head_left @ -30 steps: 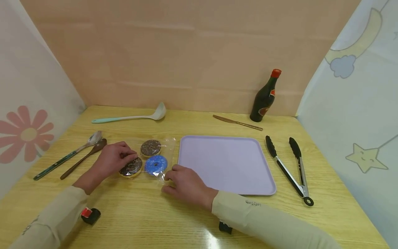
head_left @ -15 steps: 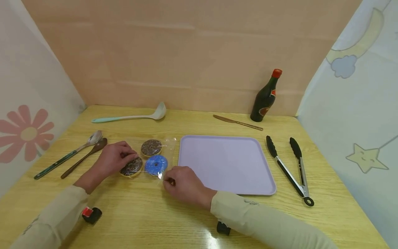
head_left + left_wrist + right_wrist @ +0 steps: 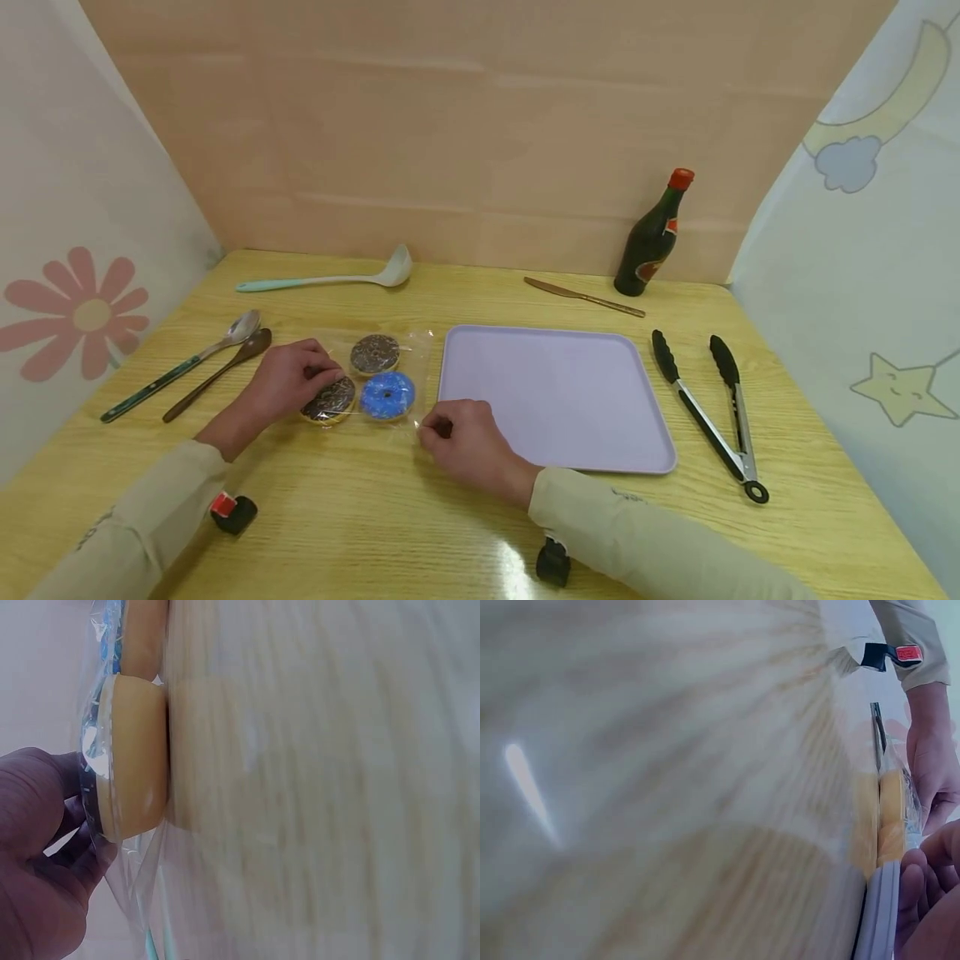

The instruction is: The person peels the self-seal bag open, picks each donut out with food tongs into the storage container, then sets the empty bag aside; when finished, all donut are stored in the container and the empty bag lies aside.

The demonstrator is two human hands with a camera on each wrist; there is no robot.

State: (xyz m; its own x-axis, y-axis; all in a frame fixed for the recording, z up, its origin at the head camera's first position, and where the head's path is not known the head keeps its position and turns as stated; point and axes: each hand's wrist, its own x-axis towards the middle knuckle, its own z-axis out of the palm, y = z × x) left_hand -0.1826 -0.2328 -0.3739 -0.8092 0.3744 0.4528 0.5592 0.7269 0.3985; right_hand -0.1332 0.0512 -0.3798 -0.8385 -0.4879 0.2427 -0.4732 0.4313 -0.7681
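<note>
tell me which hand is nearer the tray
Right. The right hand is at the tray's near left corner; the left hand is farther off to the left, touching the near dark donut through the bag.

Transparent bag lying on the desk; enclosed, iced side up and tan underneath: a flecked rear brown doughnut, a front-left brown doughnut and, at front right, a flecked blue doughnut.

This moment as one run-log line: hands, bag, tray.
left hand: holding clear bag at near chocolate doughnut | right hand: pinching bag's near right corner | blue doughnut: inside bag | lavender tray: right of bag
</note>
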